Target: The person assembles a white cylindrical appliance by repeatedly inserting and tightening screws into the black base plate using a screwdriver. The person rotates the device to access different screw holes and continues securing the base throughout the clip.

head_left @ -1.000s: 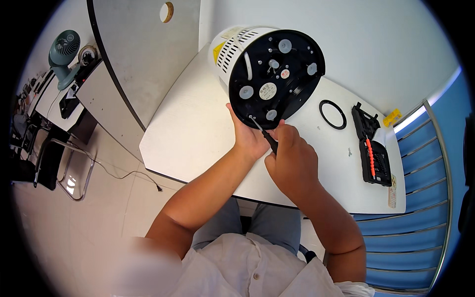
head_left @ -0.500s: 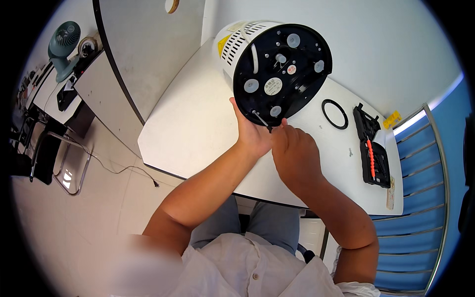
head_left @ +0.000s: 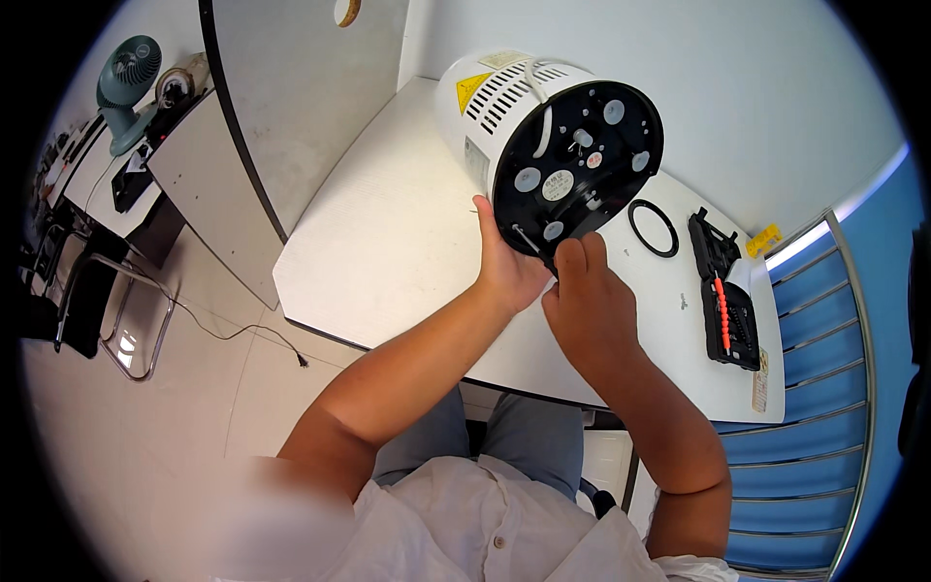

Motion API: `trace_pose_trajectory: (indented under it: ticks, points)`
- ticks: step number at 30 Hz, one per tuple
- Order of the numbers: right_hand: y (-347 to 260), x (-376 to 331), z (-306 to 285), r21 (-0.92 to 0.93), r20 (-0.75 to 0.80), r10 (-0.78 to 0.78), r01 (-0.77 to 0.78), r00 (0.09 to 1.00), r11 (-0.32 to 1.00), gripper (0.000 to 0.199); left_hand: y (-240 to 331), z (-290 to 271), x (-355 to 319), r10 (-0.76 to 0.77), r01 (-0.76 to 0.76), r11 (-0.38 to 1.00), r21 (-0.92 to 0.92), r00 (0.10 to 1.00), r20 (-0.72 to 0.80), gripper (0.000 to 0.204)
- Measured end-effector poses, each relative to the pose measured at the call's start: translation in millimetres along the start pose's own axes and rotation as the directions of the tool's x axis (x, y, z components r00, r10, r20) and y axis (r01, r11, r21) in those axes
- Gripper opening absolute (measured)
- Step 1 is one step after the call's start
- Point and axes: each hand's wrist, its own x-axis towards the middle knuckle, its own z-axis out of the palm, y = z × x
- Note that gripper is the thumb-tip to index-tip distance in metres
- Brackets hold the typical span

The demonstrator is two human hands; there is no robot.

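A white, rounded machine [head_left: 570, 160] is tilted above the left hand [head_left: 514, 274], which holds its lower edge with the thumb along its side. Its shell has dark slots and a yellow triangle label [head_left: 472, 94]; its black base [head_left: 529, 209], with translucent feet [head_left: 528, 179] and round stickers [head_left: 558, 185], faces the hands. The right hand [head_left: 593, 308] grips a screwdriver [head_left: 536, 248], whose thin metal shaft slants up-left to the base near its lower edge.

An office, it seems: left of the white table [head_left: 378, 252] stand a grey partition [head_left: 310, 116], a desk [head_left: 102, 211] bearing a green fan [head_left: 128, 89], and a metal-legged chair [head_left: 85, 306] on tiled floor [head_left: 194, 417].
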Motion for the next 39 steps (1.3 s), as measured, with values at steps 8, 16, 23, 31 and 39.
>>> trace_pose_trajectory:
  ticks: [8, 16, 23, 31, 39]
  points:
    - [11, -3, -1, -0.352, -0.12, -0.348, 0.287, 0.93, 0.891, 0.017, -3, -9, 1, -0.024, 0.03, 0.997, 0.065, 0.995, -0.094, 0.092]
    - [17, 10, 6, 0.314, 0.026, 0.104, -0.107, 0.994, 0.943, 0.009, -5, 9, -5, 0.008, 0.002, 0.995, 0.102, 0.996, -0.093, 0.094]
    - [27, 15, -6, 0.636, 0.766, 0.257, -0.751, 0.589, -0.174, 0.014, -5, -1, -4, 0.018, -0.002, 0.99, 0.142, 0.994, -0.11, 0.093]
    - [-2, -4, -2, 0.198, 0.024, 0.162, -0.164, 0.986, 0.966, 0.018, -8, 2, -5, -0.105, 0.122, 0.989, 0.08, 0.977, -0.183, 0.094]
    - [3, -10, 14, -0.061, -0.041, 0.028, -0.03, 0.999, 0.998, 0.015, -15, -6, -7, -0.118, 0.132, 0.988, 0.081, 0.98, -0.161, 0.096]
